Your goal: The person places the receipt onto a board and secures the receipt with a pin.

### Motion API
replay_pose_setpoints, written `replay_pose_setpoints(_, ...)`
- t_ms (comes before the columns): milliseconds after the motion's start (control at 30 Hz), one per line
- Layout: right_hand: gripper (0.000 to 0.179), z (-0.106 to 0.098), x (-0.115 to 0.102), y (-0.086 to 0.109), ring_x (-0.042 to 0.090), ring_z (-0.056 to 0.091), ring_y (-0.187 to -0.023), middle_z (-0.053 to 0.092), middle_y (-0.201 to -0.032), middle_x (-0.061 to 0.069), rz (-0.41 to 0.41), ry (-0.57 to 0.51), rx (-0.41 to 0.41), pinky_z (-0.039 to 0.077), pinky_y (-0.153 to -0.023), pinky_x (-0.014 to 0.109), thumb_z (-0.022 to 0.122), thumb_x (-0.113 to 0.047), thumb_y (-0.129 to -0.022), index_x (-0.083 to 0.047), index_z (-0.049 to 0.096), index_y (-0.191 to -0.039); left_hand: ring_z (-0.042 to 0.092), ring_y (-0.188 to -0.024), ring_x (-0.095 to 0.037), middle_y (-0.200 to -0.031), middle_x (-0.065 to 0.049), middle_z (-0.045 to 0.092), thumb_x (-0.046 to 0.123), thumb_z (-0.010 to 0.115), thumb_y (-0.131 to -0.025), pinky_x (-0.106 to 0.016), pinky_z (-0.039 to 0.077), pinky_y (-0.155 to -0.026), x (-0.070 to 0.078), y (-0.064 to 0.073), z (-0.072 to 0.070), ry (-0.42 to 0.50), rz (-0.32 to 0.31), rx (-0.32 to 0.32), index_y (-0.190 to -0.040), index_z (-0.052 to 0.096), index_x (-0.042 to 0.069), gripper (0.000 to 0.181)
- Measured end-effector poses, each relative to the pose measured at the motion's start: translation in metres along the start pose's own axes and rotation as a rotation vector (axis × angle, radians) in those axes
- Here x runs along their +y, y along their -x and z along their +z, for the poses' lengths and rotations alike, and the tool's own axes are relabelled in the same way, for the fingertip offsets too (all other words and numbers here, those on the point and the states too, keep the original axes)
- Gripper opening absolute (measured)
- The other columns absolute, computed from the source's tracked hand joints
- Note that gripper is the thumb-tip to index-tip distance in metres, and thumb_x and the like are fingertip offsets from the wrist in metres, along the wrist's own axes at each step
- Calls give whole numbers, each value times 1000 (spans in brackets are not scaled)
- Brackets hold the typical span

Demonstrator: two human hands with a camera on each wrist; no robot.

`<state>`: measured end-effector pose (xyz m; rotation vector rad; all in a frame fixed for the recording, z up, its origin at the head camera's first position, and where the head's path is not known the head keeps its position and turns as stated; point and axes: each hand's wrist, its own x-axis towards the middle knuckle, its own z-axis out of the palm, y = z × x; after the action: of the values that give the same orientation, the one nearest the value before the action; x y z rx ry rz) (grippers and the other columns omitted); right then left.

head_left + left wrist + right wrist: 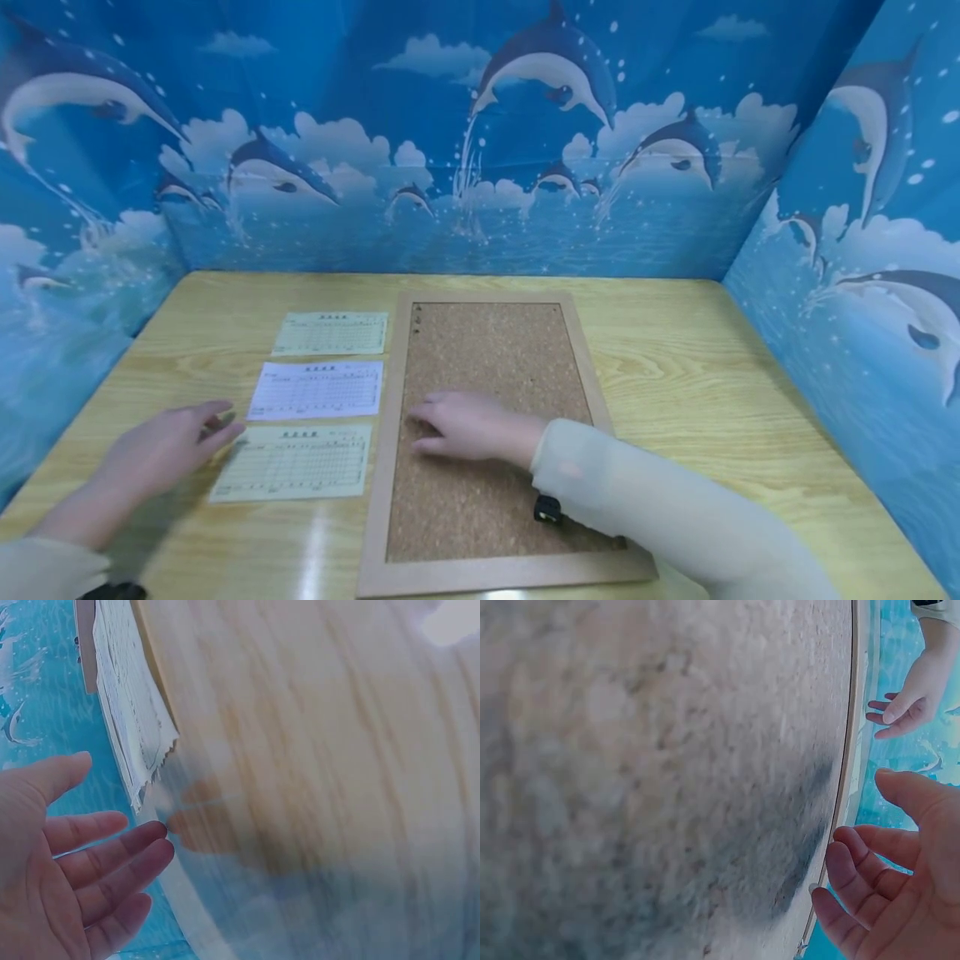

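Note:
A cork board [495, 358] with a light wooden frame lies on the table. Over its middle left is my right hand [468, 427], fingers loosely bent, holding nothing. In the right wrist view that hand [889, 877] hovers close over the cork. Left of the board three printed slips form a column: a pale green one [330, 333] at the back, a white one [317, 390] in the middle, a green one [294, 462] in front. My left hand [161, 446] is beside the front slip's left edge, its fingers relaxed and holding nothing, as the left wrist view [97, 862] shows.
Several small dark pins [417, 319] sit in the board's far left corner, with another dark dot at its far right. The wood-grain table [690, 375] extends to the right. Dolphin-printed blue cloth [360, 225] stands along the back and both sides.

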<state>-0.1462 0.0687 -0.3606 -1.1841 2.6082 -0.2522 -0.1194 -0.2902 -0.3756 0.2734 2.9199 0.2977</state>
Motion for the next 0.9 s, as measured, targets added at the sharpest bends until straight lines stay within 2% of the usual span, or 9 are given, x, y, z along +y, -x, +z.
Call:
replay_pose_setpoints(133,46,0,-4,-3,3,54,-82,60,-100,-4,-26,8,5,46,-75,21,56,-40,-93,-11,56,-129,62,-83,-39,-97,-23,65,50,48,-93,-57,47,-69,-2,-2,-1,33,-3,-25,-121,52,-13,70)
replay_pose_setpoints(233,46,1,-7,-7,2,51,-77,59,-97,-5,-42,5,5,45,-71,20,56,-39,-93,-11,56,-129,61,-86,-41,-99,-25,64,51,48,-93,-58,46,-72,-5,-3,-1,63,-3,-30,-121,51,-14,70)
replay_pose_setpoints(333,45,2,-10,-11,3,54,-82,61,-104,-4,-46,6,3,45,-74,20,55,-40,-93,-12,56,-128,61,-87,-42,-99,-26,64,49,48,-94,-57,46,-72,-8,-4,-1,92,0,-35,-120,51,-15,69)
replay_pose_setpoints(500,43,4,-18,-17,5,57,-95,62,-111,-3,-32,14,-14,46,-82,21,55,-40,-93,-13,58,-126,62,-84,-39,-94,-24,65,37,59,-91,-54,48,-71,-11,-4,1,145,27,-5,-116,53,-15,58)
replay_pose_setpoints(600,41,5,-21,-22,5,57,-94,63,-110,-3,-22,6,-31,45,-84,22,55,-39,-93,-13,58,-125,63,-84,-38,-93,-24,65,29,67,-86,-52,49,-72,-14,-4,1,189,41,0,-113,55,-16,53)
replay_pose_setpoints(700,40,6,-24,-27,4,55,-83,62,-100,-6,-17,-11,-47,46,-77,22,55,-39,-93,-14,59,-124,62,-87,-40,-95,-25,65,26,70,-83,-52,48,-75,-17,-7,0,234,42,-29,-109,59,-14,50)
replay_pose_setpoints(800,30,8,-26,-32,4,52,-72,59,-85,-8,-17,-20,-52,44,-67,21,54,-38,-94,-16,62,-112,60,-92,-40,-100,-25,64,29,70,-83,-54,46,-78,-18,-9,-1,265,16,-77,-109,61,-11,49)
replay_pose_setpoints(900,19,10,-27,-37,5,47,-61,52,-72,-9,-25,-29,-53,40,-57,20,54,-36,-94,-19,60,-89,59,-93,-39,-101,-24,64,29,70,-83,-53,46,-78,-20,-11,-1,283,-1,-114,-109,62,-9,47)
